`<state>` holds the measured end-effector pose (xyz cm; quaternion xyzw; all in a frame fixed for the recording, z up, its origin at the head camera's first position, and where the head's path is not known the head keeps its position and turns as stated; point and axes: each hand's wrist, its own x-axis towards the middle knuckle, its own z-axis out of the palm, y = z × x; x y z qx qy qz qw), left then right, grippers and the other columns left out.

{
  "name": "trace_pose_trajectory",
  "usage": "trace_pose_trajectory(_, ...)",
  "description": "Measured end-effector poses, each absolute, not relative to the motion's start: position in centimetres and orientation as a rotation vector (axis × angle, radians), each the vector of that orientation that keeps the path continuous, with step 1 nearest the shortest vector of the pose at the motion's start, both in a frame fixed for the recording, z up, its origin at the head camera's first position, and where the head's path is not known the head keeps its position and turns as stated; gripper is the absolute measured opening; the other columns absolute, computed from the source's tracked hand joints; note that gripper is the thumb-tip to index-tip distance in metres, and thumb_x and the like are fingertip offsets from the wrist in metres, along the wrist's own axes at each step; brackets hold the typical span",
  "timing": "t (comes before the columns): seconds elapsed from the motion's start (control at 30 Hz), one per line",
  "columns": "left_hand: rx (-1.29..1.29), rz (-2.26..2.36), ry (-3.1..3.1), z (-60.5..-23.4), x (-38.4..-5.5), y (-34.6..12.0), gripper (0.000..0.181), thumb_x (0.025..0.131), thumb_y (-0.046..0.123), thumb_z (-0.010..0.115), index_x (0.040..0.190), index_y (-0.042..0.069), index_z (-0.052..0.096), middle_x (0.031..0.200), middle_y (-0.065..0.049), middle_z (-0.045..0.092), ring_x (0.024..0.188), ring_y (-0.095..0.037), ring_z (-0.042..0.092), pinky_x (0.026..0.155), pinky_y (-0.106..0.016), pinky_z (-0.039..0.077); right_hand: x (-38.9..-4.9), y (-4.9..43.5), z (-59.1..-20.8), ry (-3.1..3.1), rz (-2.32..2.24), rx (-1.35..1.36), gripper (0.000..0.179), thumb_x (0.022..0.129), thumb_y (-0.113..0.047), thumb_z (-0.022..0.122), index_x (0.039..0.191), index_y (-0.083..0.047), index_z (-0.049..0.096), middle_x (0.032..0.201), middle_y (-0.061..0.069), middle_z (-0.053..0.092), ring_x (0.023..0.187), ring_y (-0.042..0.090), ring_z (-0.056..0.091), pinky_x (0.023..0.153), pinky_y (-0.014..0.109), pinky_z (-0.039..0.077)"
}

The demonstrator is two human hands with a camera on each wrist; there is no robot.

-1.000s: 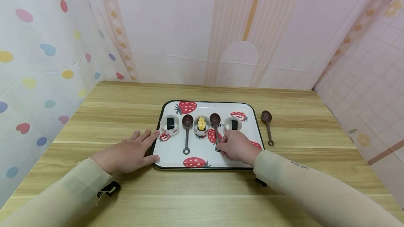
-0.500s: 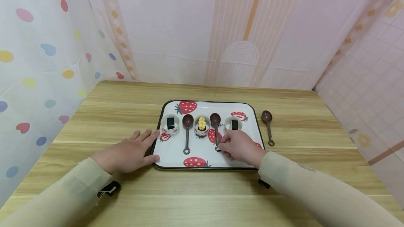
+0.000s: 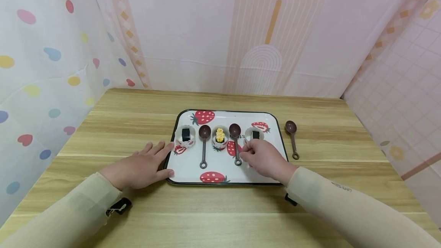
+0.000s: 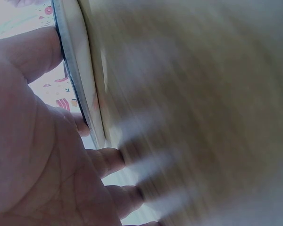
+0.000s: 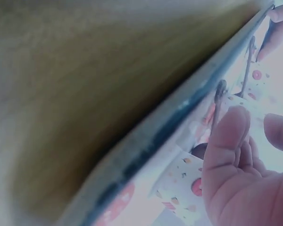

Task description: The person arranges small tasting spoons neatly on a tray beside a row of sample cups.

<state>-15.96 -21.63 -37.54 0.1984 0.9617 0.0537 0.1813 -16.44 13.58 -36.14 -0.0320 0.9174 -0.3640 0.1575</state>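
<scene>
On the tray (image 3: 186,167), white with a strawberry print and dark rim, two brown measuring spoons lie between three paper cups. My left hand (image 3: 139,169), fingers spread, rests against the tray's left edge, its thumb over the rim. Just right of the right-hand measuring spoon (image 3: 235,130) is my right hand (image 3: 265,160). In the right wrist view, thumb and forefinger stand apart with nothing between them, near the spoon handle (image 5: 220,96). My hand partly hides the right paper cup (image 3: 249,135), which holds a black-and-white sushi piece (image 3: 256,135).
The left paper cup (image 3: 185,144) has another black-and-white piece; the middle cup (image 3: 220,144) holds one topped with yellow. Between them lies the left measuring spoon (image 3: 204,133). A third measuring spoon (image 3: 291,129) lies on the wooden table (image 3: 213,217) right of the tray.
My right hand has let go of the measuring spoon's handle end and moved slightly right. The spoon stays on the tray. The left hand has not moved.
</scene>
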Motion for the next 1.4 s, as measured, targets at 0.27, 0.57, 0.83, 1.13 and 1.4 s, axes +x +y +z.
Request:
trace_pose_trajectory(0.27,0.563,0.15,2.716,-37.6,-16.0,-21.7,0.095,0.102,0.067,0.054,0.168,0.006,0.024,0.168,-0.034,0.027,0.149,-0.067,0.025,0.11,-0.081,0.034,-16.2,14.2,-35.7,2.869,-1.013,-0.211,0.01,0.104,-0.024,0.067,0.105,-0.016,0.072,0.092,-0.002,0.07,0.081,0.016,0.059,0.07,0.028,0.049)
trace_pose_trajectory(0.57,0.566,0.154,2.721,-37.6,-16.0,-21.7,0.094,0.102,0.067,0.054,0.168,0.006,0.024,0.168,-0.033,0.028,0.149,-0.067,0.025,0.109,-0.082,0.034,-16.6,15.0,-35.3,3.075,-0.914,-0.486,0.012,0.104,-0.022,0.067,0.107,-0.013,0.074,0.105,0.003,0.074,0.095,0.022,0.065,0.082,0.038,0.056)
trace_pose_trajectory(0.83,0.562,0.152,2.715,-37.5,-15.9,-21.6,0.095,0.101,0.067,0.054,0.168,0.007,0.023,0.168,-0.033,0.027,0.149,-0.067,0.024,0.11,-0.082,0.034,-17.1,15.7,-35.4,3.134,-0.79,-0.607,0.031,0.104,-0.028,0.067,0.123,-0.004,0.072,0.139,0.014,0.068,0.137,0.039,0.057,0.117,0.054,0.045)
trace_pose_trajectory(1.13,0.556,0.145,2.716,-37.6,-16.0,-21.7,0.096,0.101,0.068,0.054,0.168,0.008,0.023,0.169,-0.032,0.027,0.149,-0.067,0.024,0.11,-0.082,0.034,-17.5,16.5,-35.5,3.144,-0.665,-0.642,0.053,0.105,-0.039,0.063,0.144,-0.003,0.062,0.162,0.019,0.048,0.154,0.042,0.039,0.126,0.06,0.032)
trace_pose_trajectory(1.4,0.538,0.177,2.702,-37.6,-16.0,-21.7,0.095,0.102,0.067,0.053,0.168,0.008,0.022,0.17,-0.032,0.025,0.15,-0.067,0.021,0.111,-0.083,0.03,-17.8,17.0,-35.8,3.116,-0.573,-0.62,0.069,0.104,-0.051,0.06,0.155,-0.006,0.051,0.171,0.02,0.031,0.161,0.048,0.019,0.13,0.065,0.015)
